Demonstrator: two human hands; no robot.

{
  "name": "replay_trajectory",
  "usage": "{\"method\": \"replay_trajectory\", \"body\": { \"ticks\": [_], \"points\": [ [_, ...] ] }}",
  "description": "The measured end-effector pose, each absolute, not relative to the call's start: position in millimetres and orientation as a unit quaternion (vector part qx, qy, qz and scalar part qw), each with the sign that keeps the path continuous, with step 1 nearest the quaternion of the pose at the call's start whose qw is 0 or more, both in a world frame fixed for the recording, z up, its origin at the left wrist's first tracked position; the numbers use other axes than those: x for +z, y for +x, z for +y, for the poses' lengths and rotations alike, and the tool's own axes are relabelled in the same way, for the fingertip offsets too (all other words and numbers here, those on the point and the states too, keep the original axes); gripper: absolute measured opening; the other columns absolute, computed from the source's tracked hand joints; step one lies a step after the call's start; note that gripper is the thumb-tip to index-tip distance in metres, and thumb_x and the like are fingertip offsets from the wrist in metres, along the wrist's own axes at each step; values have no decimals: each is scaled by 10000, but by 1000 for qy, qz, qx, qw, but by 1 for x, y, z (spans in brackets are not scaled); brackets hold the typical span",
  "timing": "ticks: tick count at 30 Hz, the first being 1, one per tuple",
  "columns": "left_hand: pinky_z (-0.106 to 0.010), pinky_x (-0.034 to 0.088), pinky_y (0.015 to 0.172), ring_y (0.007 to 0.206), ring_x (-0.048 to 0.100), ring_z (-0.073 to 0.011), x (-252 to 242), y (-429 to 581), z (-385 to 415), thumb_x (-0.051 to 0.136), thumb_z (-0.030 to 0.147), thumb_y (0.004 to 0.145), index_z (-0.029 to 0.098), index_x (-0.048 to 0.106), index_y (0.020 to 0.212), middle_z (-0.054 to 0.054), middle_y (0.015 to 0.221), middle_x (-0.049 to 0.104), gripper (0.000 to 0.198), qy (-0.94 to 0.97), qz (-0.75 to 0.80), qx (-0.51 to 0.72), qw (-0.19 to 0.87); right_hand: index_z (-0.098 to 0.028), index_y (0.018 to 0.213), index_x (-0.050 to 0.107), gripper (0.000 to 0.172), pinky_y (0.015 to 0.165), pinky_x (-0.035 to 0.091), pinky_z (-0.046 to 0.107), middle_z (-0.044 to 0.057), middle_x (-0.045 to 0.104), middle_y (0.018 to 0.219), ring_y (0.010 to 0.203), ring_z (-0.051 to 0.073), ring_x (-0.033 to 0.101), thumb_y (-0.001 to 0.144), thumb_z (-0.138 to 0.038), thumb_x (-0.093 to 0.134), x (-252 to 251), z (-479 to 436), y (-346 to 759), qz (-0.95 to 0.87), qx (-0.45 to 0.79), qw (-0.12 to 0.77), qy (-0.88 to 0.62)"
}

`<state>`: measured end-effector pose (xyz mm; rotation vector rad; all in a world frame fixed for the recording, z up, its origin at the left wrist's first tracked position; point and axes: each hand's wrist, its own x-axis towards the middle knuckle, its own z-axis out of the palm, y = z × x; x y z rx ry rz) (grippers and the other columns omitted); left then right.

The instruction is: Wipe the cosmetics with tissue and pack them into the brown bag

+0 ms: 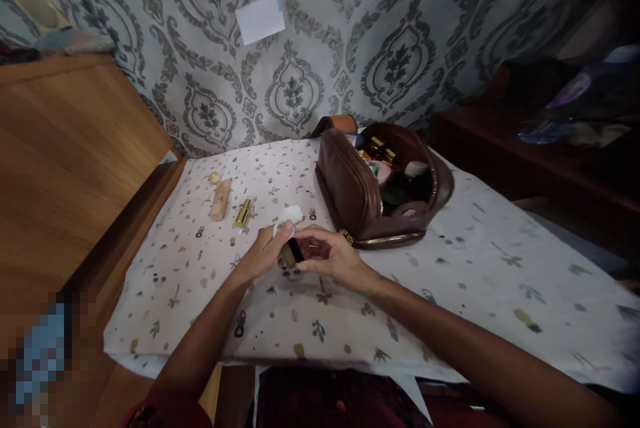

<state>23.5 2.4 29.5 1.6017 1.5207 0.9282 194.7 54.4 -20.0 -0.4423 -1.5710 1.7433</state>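
Note:
Above the table's middle, my left hand (pixel 264 253) is closed around a small bottle (pixel 288 256) with a brownish body and a black end. A white, tissue-like piece (pixel 294 215) shows at the left thumb and sticks out beyond it. From the right, my right hand (pixel 334 256) curls its fingers and thumb about the bottle's black end. Its palm side is partly hidden. Left of my hands lie a gold tube (pixel 243 213), a beige squeeze tube (pixel 221 199) and a small yellowish round item (pixel 214 177).
A brown cosmetic bag (pixel 350 181) stands unzipped at the back right, with gold-capped items (pixel 381 150) and other things inside. The patterned white cloth (pixel 200 308) covers the table. A wooden cabinet (pixel 75 141) borders it on the left; a plastic bottle (pixel 575 98) lies far right.

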Motion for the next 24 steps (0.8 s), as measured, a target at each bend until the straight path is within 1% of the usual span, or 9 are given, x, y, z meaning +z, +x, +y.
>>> {"method": "replay_trajectory", "body": {
  "ticks": [2,5,7,10,13,16,18,21,24],
  "points": [
    [-364,504,797,777,620,-244,28,22,3,258,782,892,155,695,1109,-52,737,668,795,617,590,372,364,-225,1032,700,467,796,514,298,4,641,949,838,137,620,609,-290,888,-18,55,195,-578,713,359,-167],
    [-387,474,950,964,627,-268,23,22,5,192,823,863,163,702,1103,-77,847,708,868,617,591,393,339,-230,1017,688,473,810,529,303,15,672,979,879,147,642,601,-318,895,-15,56,195,-523,754,361,-165],
    [-404,432,1032,1078,601,-277,20,22,6,169,830,857,161,700,1100,-90,934,717,888,613,595,400,332,-233,1004,681,468,801,543,303,15,676,994,865,144,650,597,-320,895,-13,56,194,-492,766,377,-172],
    [-420,379,1098,1186,560,-286,18,23,7,178,838,848,149,670,1159,-115,1061,703,902,603,600,414,325,-233,976,662,448,757,564,306,15,677,971,807,142,651,596,-311,886,-13,57,193,-466,767,396,-193],
    [-408,364,1114,1221,540,-276,20,28,5,221,771,902,162,630,1220,-124,1123,685,800,608,589,440,300,-230,942,634,441,696,554,274,4,668,905,751,128,635,586,-296,887,-14,58,192,-466,756,406,-216],
    [-386,415,1060,1134,579,-254,24,34,2,271,663,963,190,600,1259,-107,1139,660,649,637,579,432,270,-230,889,598,443,652,529,245,-14,642,885,704,105,604,566,-295,894,-16,60,192,-476,737,419,-236],
    [-360,448,1017,1093,595,-233,26,36,-1,292,584,995,207,589,1285,-98,1186,630,561,667,565,414,255,-228,869,587,446,661,531,252,-16,628,903,699,102,593,559,-311,896,-16,61,192,-480,725,430,-244],
    [-338,404,1079,1235,535,-227,29,35,-2,325,455,1023,224,574,1337,-98,1321,565,463,719,520,404,223,-230,887,606,432,708,551,274,-7,624,942,748,114,602,579,-336,891,-16,59,192,-473,722,442,-245],
    [-362,333,1151,1367,434,-242,29,28,-1,385,370,1018,242,556,1381,-99,1412,513,422,758,470,400,211,-249,957,646,439,757,573,287,4,635,1009,872,145,627,600,-336,888,-14,58,191,-434,750,442,-231]
  ]
}}
